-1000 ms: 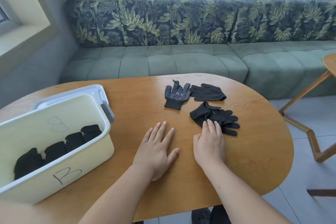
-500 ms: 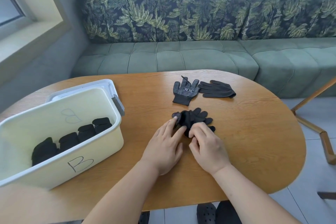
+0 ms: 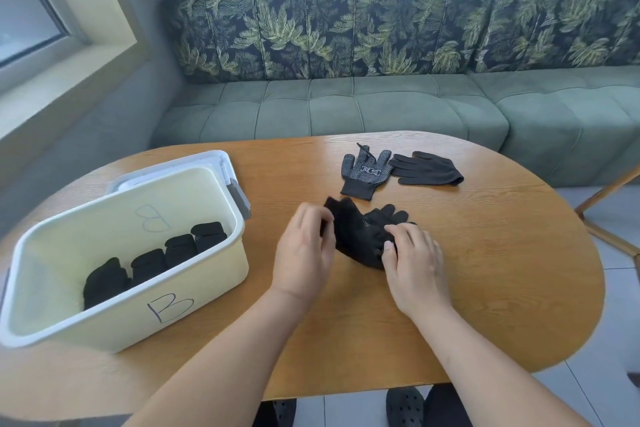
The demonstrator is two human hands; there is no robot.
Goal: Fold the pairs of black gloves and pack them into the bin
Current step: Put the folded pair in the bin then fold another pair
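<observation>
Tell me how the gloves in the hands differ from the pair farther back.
The held pair is bunched, gripped by the left hand and right hand; the far pair lies flat, untouched. The held pair overlaps; the far pair lies side by side. Both are black.

The table (image 3: 485, 270) is wood, orange-brown with the grain plain to see, its top smooth with a soft sheen. The bin (image 3: 138, 305) is pale cream plastic, smooth and faintly see-through at the walls, and the lid (image 3: 214, 158) is whitish plastic with a grey clip. The black glove pair (image 3: 356, 236) is matt knitted cloth speckled with small grip dots. The dotted glove (image 3: 363, 173) shows pale rubbery dots on its knit; the plain glove (image 3: 429, 170) is bare matt knit. The folded gloves (image 3: 156, 260) are the same dull black knit. The sofa seat (image 3: 346, 114) looks soft, matt green cloth — its backrest (image 3: 346, 31) a leaf-printed fabric. The floor tiles (image 3: 623, 305) are smooth and pale.
</observation>
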